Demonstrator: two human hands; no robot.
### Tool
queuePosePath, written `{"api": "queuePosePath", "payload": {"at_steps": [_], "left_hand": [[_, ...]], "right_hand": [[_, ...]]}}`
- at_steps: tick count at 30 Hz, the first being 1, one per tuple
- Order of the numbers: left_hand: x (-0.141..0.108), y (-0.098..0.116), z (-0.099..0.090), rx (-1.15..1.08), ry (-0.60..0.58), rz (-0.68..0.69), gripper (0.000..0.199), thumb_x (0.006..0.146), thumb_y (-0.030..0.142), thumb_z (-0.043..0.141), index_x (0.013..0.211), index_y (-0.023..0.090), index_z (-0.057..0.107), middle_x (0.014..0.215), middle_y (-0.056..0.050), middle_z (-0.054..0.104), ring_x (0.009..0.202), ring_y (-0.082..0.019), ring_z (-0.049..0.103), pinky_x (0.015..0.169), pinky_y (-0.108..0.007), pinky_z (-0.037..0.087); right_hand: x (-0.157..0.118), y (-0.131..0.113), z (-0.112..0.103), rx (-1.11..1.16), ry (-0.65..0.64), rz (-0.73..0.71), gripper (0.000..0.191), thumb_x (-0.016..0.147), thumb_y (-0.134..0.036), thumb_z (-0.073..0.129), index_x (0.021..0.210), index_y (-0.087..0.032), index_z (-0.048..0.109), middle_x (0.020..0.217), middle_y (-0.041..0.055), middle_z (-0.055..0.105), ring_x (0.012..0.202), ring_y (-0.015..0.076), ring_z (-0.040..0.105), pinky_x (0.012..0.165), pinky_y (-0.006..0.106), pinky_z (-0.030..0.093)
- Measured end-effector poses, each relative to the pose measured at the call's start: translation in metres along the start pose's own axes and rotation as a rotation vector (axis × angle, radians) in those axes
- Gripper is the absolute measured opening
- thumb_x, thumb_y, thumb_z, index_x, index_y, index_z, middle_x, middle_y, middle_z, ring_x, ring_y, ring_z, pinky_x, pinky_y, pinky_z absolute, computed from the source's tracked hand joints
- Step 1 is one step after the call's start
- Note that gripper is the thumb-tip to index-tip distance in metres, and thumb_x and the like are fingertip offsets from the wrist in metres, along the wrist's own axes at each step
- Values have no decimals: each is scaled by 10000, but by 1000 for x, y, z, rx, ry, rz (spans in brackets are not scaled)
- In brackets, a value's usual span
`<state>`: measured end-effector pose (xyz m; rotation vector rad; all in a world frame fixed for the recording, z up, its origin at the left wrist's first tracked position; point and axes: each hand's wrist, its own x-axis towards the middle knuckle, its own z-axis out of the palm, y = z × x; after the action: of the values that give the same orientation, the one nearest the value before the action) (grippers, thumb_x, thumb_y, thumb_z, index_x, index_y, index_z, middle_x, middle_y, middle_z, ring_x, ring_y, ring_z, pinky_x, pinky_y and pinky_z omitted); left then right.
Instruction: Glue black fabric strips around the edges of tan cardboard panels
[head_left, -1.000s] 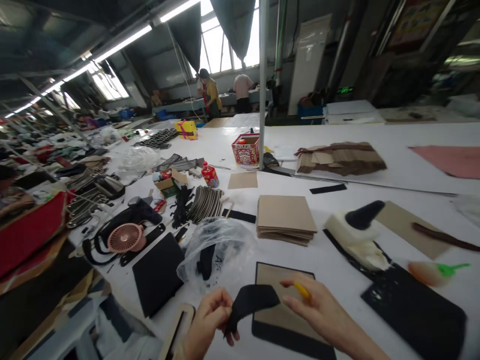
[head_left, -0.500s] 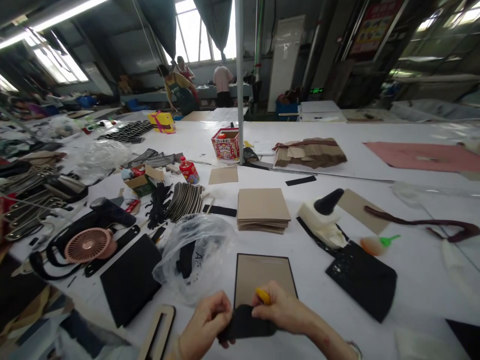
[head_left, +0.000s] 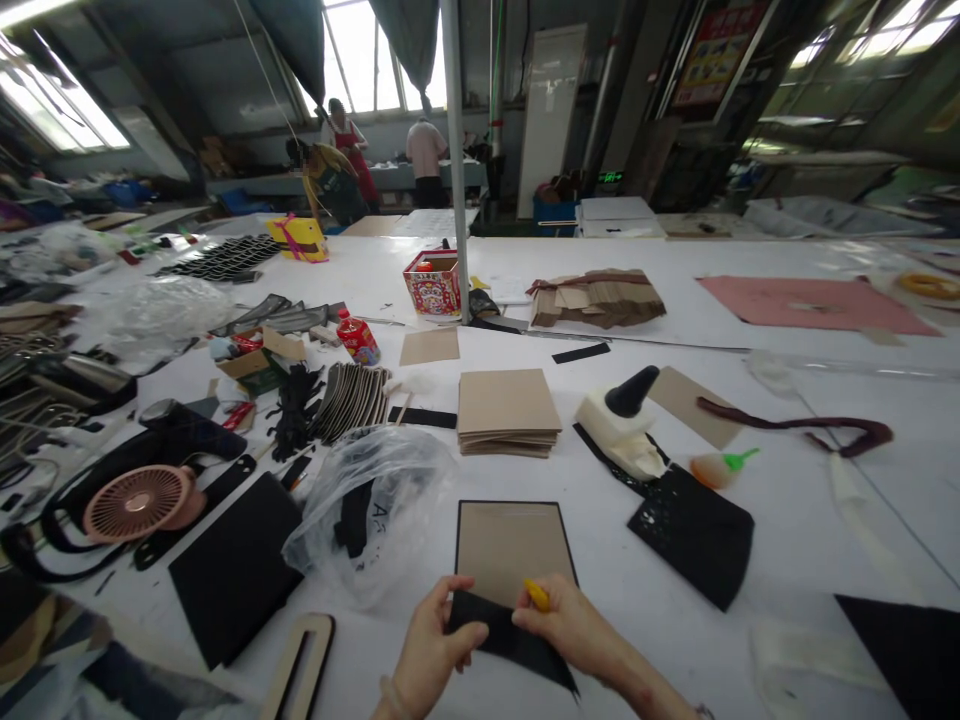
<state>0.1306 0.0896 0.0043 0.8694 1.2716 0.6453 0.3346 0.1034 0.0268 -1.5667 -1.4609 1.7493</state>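
Note:
A black flat piece [head_left: 517, 645] spans the space between my hands at the bottom centre, over the lower end of a tan board with a black border [head_left: 514, 545]. My left hand [head_left: 439, 640] pinches its left end between thumb and fingers. With my right hand [head_left: 562, 620] I hold a small yellow tool [head_left: 537, 596], and the fingertips also touch the black piece's upper edge. The rest of the tool is hidden by the fingers.
Tan boards [head_left: 510, 410] are stacked behind. A clear plastic bag [head_left: 375, 510], pink fan [head_left: 142, 503] and black panel [head_left: 236, 570] lie left. To the right are a white container with a black cone [head_left: 615, 425] and a black sheet [head_left: 694, 530]. Several people stand far back.
The black piece has turned, its right end now pointing down to the right. My left hand has shifted its grip along it. The whole view has swung slightly right.

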Motion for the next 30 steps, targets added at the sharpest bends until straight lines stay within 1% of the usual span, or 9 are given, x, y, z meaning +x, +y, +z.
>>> {"api": "queuePosePath", "payload": {"at_steps": [3, 7, 9, 15, 18, 21, 25, 28, 30], "left_hand": [[1, -13, 7, 67, 52, -22, 434, 596, 434, 720, 887, 146, 577, 484, 78, 499, 360, -56, 402, 355, -196, 291], [2, -31, 8, 33, 41, -64, 604, 633, 530, 677, 1074, 138, 548, 581, 40, 578, 440, -122, 549, 405, -229, 402], [2, -36, 7, 65, 30, -60, 593, 682, 564, 629, 1092, 142, 554, 657, 4, 620, 526, -152, 611, 452, -242, 440], [0, -40, 3, 224, 100, 44, 451, 759, 591, 552, 825, 152, 635, 650, -5, 619, 550, -146, 607, 485, -241, 426], [2, -44, -4, 242, 164, 85, 442, 772, 598, 535, 751, 163, 608, 573, 23, 568, 511, -134, 571, 471, -239, 414], [5, -53, -17, 227, 211, 72, 462, 751, 623, 545, 765, 164, 601, 552, 33, 554, 502, -137, 563, 463, -241, 413], [4, -66, -33, 237, 182, 36, 486, 733, 634, 554, 791, 156, 620, 575, 14, 594, 508, -147, 572, 463, -247, 425], [-1, -71, -39, 344, 174, 71, 471, 768, 583, 541, 952, 160, 634, 831, -68, 707, 747, -218, 666, 594, -296, 525], [-4, -68, -37, 514, 215, 210, 499, 775, 517, 570, 1142, 180, 587, 1150, -113, 659, 1076, -273, 603, 853, -381, 528]], "right_hand": [[-3, 10, 5, -41, 25, 17, 90, 662, -197, 558, 586, -155, 585, 480, -73, 391, 497, 84, 342, 479, 228, 228], [-4, 24, 8, -45, 56, 29, 95, 671, -210, 563, 598, -158, 593, 485, -70, 414, 504, 88, 367, 490, 226, 247], [-4, 30, 8, -52, 72, 34, 104, 681, -222, 563, 606, -159, 598, 490, -68, 424, 512, 91, 381, 499, 225, 260], [-6, 45, 6, -35, 32, 100, 39, 650, -199, 584, 669, -165, 586, 537, -68, 467, 540, 92, 404, 514, 217, 285], [-12, 54, 1, -24, 11, 184, 147, 585, -167, 627, 724, -177, 581, 538, -81, 458, 504, 87, 394, 485, 209, 287], [-18, 61, -7, -28, -3, 262, 122, 581, -164, 627, 687, -179, 571, 490, -88, 412, 439, 78, 348, 442, 206, 263], [-20, 66, -15, -21, 33, 286, 85, 587, -155, 619, 608, -170, 538, 466, -83, 390, 423, 65, 317, 419, 198, 225], [-20, 63, -15, -2, 85, 261, 130, 585, -159, 621, 558, -172, 495, 455, -86, 363, 430, 60, 305, 411, 201, 198], [-20, 58, -13, 21, 94, 238, 146, 587, -169, 621, 553, -177, 478, 452, -89, 358, 428, 57, 299, 403, 202, 190]]}}
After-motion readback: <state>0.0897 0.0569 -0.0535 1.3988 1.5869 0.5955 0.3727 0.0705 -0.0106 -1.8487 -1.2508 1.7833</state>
